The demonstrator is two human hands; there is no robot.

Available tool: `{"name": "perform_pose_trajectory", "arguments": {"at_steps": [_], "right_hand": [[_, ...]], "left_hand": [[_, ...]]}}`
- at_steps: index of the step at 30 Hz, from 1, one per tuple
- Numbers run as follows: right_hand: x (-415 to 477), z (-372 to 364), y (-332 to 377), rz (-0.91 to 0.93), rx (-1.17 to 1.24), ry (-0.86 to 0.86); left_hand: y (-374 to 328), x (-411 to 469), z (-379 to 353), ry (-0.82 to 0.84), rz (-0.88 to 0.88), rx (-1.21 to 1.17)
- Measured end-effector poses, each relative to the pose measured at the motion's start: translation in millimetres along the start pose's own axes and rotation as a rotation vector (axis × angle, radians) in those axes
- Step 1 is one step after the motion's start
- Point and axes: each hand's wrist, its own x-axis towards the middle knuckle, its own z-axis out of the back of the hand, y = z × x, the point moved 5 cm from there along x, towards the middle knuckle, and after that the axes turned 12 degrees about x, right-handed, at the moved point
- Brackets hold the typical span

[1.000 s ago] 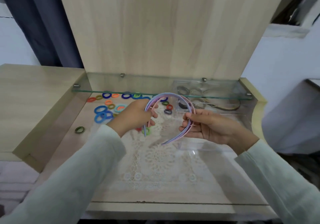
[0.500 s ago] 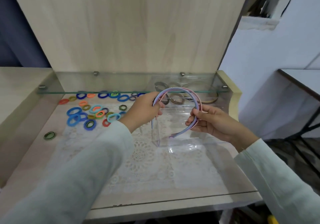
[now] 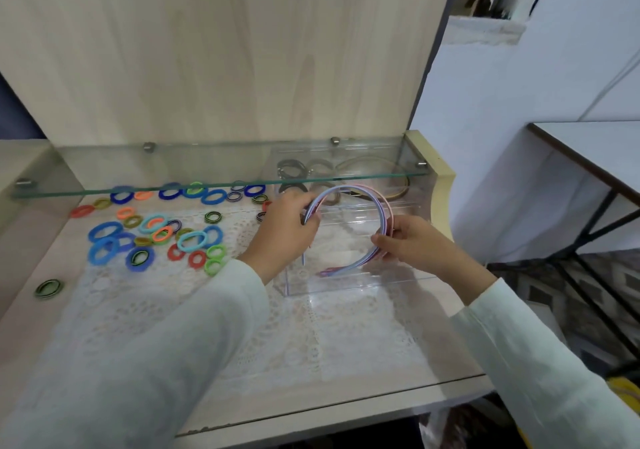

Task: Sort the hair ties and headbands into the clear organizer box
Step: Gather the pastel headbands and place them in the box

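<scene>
Green and black, one lone hair tie point(image 3: 49, 288) lies far on your left, well apart from the others. Next comes the coloured pile of hair ties point(image 3: 156, 233) on the lace cloth point(image 3: 180, 317), partly under the glass shelf point(image 3: 214, 171); none of them is in the box yet.

Your left hand point(image 3: 282, 237) is closed on the left end of the bundle of pastel headbands point(image 3: 349, 226), and your right hand point(image 3: 414, 242) pinches the right side of the same arch between thumb and fingers. The bundle hangs between both hands, directly above the near part of the clear organizer box point(image 3: 349, 284). The arch points up and away from you, and its open ends point down toward the box. The line between the ends runs left to right, along the compartment. Both hands are equally near, so I judge you only need to lower it straight down. Dark hair ties point(image 3: 294, 168) and a gold headband point(image 3: 401, 188) already lie in the far part.

Compared with half a second ago, the bundle sits lower and more over the box, and your view has turned right.
</scene>
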Motion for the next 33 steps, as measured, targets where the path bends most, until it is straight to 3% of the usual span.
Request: {"name": "perform_pose_trajectory", "arguments": {"at_steps": [4,12,20,26,33], "right_hand": [[0.1,1.3,-6.8,-0.027,-0.274,-0.074],[-6.7,-5.2,-15.0,-0.151,-0.555,-0.127],[-4.8,-4.6,-16.5,-0.187,-0.548,-0.117],[-2.2,-1.4,-11.4,-0.071,-0.395,-0.239],[4.1,0.0,-11.9,-0.046,-0.418,-0.265]], "left_hand": [[-2.0,-1.8,-7.0,-0.028,0.033,0.027],[-7.2,-6.3,-18.8,0.019,0.060,0.046],[-3.7,-5.7,-26.8,0.132,0.082,0.098],[-4.1,-4.0,-26.9,0.182,0.088,0.145],[-2.9,-5.1,-24.8,0.168,0.126,0.201]]}}
